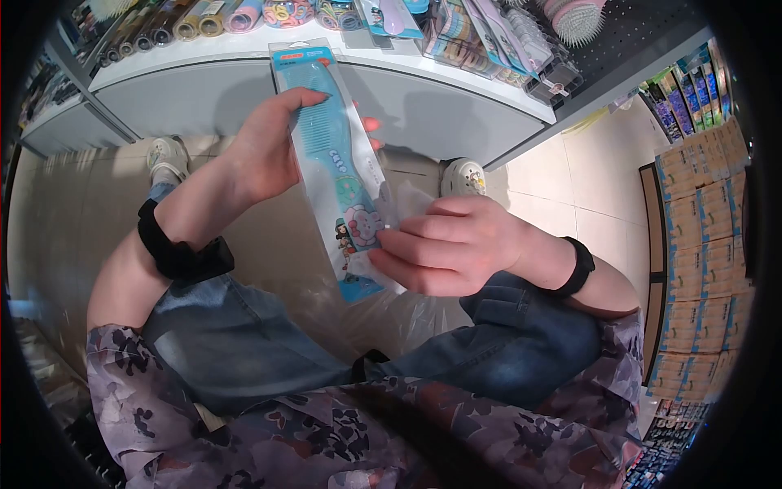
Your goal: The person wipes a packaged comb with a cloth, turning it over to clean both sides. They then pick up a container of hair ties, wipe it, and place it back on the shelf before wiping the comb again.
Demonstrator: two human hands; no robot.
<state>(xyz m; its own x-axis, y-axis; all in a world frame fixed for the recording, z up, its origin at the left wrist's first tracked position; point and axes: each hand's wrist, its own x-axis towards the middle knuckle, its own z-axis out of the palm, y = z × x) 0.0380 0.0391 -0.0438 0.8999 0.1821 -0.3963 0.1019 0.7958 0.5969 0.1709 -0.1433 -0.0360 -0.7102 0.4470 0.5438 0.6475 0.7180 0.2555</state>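
Observation:
A blue comb lies in a long, flat clear package with a blue header card and cartoon figures near its lower end. My left hand grips the upper part of this package, thumb on the front and fingers behind. Over the lower end, my right hand is closed on a thin white tissue or wipe, pressing it against the package front. The fingertips of that hand partly cover the printed figures. Below the package, a crumpled clear plastic bag shows between my legs.
In front stands a white shelf holding rolled items, jars of colourful hair ties and packaged accessories. A pink hairbrush hangs at upper right. Stacked brown packs line the right side.

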